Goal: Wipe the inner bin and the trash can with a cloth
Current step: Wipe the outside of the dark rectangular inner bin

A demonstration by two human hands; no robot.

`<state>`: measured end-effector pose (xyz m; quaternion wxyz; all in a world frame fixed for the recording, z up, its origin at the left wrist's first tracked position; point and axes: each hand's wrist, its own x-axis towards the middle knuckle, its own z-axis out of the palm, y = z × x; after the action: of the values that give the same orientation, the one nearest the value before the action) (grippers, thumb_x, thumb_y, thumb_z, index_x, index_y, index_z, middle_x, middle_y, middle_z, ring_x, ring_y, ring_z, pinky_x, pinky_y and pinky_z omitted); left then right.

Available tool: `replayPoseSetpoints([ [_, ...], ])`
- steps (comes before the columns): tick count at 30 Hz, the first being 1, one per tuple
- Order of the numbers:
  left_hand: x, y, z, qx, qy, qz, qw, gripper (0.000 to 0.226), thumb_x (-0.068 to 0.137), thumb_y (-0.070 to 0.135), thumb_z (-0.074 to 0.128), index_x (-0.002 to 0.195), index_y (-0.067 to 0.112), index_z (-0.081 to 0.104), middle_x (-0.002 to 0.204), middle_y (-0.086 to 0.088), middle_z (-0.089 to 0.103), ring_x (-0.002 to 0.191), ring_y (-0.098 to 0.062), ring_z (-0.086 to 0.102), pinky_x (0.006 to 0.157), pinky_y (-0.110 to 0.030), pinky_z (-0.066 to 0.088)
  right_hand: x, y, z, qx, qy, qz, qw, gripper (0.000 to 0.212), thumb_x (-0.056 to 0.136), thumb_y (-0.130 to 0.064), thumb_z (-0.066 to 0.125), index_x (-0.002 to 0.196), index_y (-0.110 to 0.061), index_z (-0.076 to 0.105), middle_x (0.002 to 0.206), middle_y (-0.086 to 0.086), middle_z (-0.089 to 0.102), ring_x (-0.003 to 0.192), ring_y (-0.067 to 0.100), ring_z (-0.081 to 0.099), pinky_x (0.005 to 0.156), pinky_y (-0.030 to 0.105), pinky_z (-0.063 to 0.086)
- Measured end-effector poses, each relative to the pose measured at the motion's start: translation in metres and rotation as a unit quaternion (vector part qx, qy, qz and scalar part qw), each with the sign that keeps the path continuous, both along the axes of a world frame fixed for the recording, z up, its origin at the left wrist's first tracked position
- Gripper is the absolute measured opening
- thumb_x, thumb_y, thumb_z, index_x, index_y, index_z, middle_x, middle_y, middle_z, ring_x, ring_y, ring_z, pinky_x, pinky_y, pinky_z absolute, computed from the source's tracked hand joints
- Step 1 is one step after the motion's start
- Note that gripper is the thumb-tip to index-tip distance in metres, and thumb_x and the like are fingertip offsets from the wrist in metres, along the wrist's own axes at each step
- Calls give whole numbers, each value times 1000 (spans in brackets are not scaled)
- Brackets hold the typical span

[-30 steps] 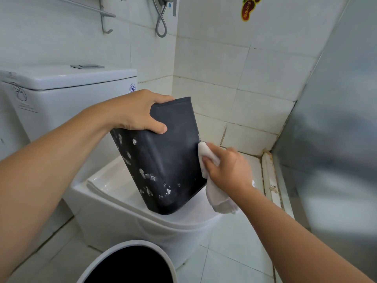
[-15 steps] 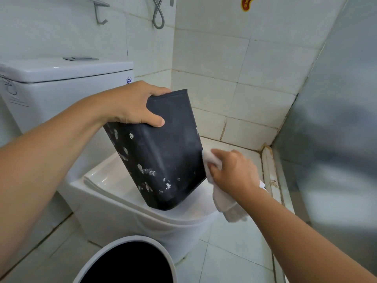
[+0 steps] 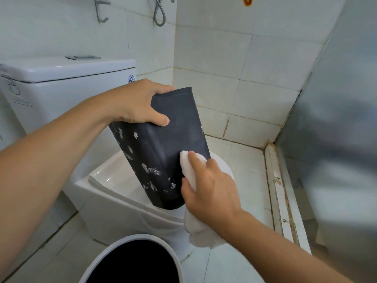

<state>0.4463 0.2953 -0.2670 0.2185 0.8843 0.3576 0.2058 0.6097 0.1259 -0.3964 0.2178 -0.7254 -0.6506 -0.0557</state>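
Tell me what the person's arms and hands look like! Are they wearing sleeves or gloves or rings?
Both arms are bare as far as the picture shows, with no sleeves in view. The left hand and the right hand wear no gloves. No rings, watch or bracelet show on the fingers and wrists that can be seen. The fingernails look short and unpainted.

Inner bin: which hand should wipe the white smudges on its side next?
Right. The right hand already presses the white cloth on the inner bin beside the smudges; the left hand grips its upturned end.
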Motion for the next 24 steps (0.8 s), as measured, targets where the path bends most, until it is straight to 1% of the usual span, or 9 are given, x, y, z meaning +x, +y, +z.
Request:
replayPoseSetpoints([
  [3, -1, 0, 0, -2, -5, -1, 1000, 58, 82, 23, 81, 128, 50, 61, 105, 21, 76, 95, -9, 74, 95, -46, 59, 32, 18, 9, 44, 76, -52, 995, 53, 97, -44, 59, 145, -29, 43, 118, 2, 62, 101, 34, 63, 80, 40, 49],
  [6, 1, -2, 1, 12, 9, -4, 1000, 58, 81, 27, 81, 128, 50, 58, 110, 18, 75, 99, -11, 73, 96, -47, 58, 48, 36, 17, 104, 119, -84, 984, 55, 96, -48, 64, 145, -27, 46, 118, 3, 65, 103, 31, 64, 83, 41, 51],
  [9, 3, -4, 2, 18, 19, 0, 1000, 63, 81, 28, 81, 136, 46, 57, 110, 18, 75, 97, -10, 73, 94, -46, 58, 45, 39, 15, 89, 77, -17, 993, 65, 94, -58, 63, 152, -36, 43, 112, -1, 61, 94, 25, 60, 77, 38, 49],
  [11, 2, -5, 3, 18, 22, -3, 1000, 63, 80, 28, 80, 136, 47, 57, 107, 18, 75, 94, -10, 73, 92, -46, 59, 47, 38, 5, 93, 83, 37, 992, 62, 97, -60, 53, 154, -41, 42, 107, -3, 55, 86, 20, 56, 73, 35, 47],
  [14, 2, -7, 2, 18, 20, -13, 1000, 58, 81, 26, 79, 132, 45, 60, 107, 16, 76, 94, -11, 74, 91, -48, 59, 56, 43, -10, 112, 168, 72, 977, 55, 105, -45, 51, 158, -41, 38, 117, -6, 53, 93, 3, 53, 78, 16, 42],
  [16, 3, -8, 3, 22, 18, -13, 1000, 58, 81, 26, 79, 133, 44, 59, 110, 16, 75, 97, -11, 74, 93, -47, 59, 55, 45, -17, 127, 238, 74, 960, 59, 104, -40, 56, 159, -38, 34, 138, -10, 49, 113, -10, 48, 93, 6, 37],
  [18, 4, -9, 4, 25, 21, -11, 999, 60, 81, 26, 79, 135, 43, 58, 111, 16, 75, 97, -10, 73, 93, -46, 59, 46, 47, -21, 143, 280, 50, 948, 62, 103, -38, 59, 158, -34, 30, 143, -11, 44, 126, 0, 46, 107, 19, 36],
  [19, 4, -9, 4, 25, 22, -12, 999, 60, 81, 25, 79, 135, 43, 58, 111, 16, 75, 97, -10, 73, 93, -46, 59, 40, 46, -22, 141, 284, 31, 948, 63, 104, -38, 57, 159, -36, 27, 137, -7, 44, 122, 9, 47, 107, 27, 37],
  [24, 5, -12, 5, 32, 26, -15, 999, 59, 80, 25, 79, 133, 41, 60, 111, 13, 75, 97, -12, 73, 92, -47, 59, 12, 44, -22, 112, 202, -61, 971, 61, 105, -50, 39, 159, -45, 10, 108, 10, 46, 92, 30, 55, 83, 44, 52],
])
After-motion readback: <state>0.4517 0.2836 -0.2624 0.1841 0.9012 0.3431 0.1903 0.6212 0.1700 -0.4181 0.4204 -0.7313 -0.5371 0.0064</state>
